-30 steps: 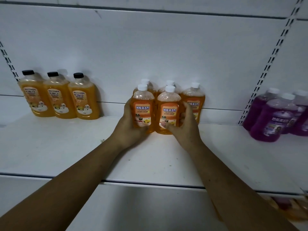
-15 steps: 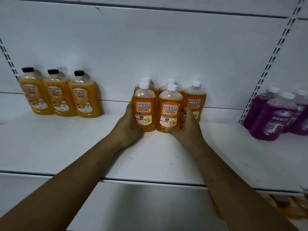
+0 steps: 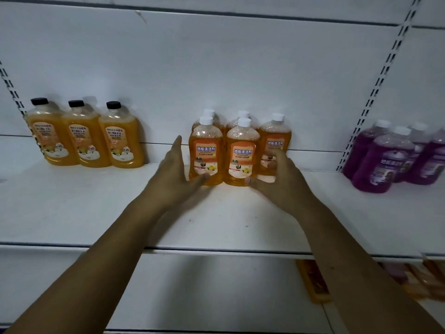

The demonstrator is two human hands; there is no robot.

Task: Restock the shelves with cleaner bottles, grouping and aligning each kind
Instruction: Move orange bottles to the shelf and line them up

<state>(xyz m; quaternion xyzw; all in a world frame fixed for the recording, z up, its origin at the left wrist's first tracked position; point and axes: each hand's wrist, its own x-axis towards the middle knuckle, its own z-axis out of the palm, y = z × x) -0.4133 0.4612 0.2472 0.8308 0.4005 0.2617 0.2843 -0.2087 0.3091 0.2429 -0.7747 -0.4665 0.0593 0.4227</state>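
Off the front pair [image 3: 206, 155] of white-cap orange btls now, gripped 0.5 s ago. Left hand [image 3: 175, 174] just left of pair, fingers straight & wide. Right hand [image 3: 281, 182] just right, fingers loosely spread, holding nothing. Thumbs maybe brushing bases, can't tell. Prob. means pair set & aligned before back three [image 3: 274, 141]. Black-cap orange btls [image 3: 84, 138] well left of pair, purple btls [image 3: 390, 160] well right, same shelf [image 3: 216, 220]. Nothing blocking.
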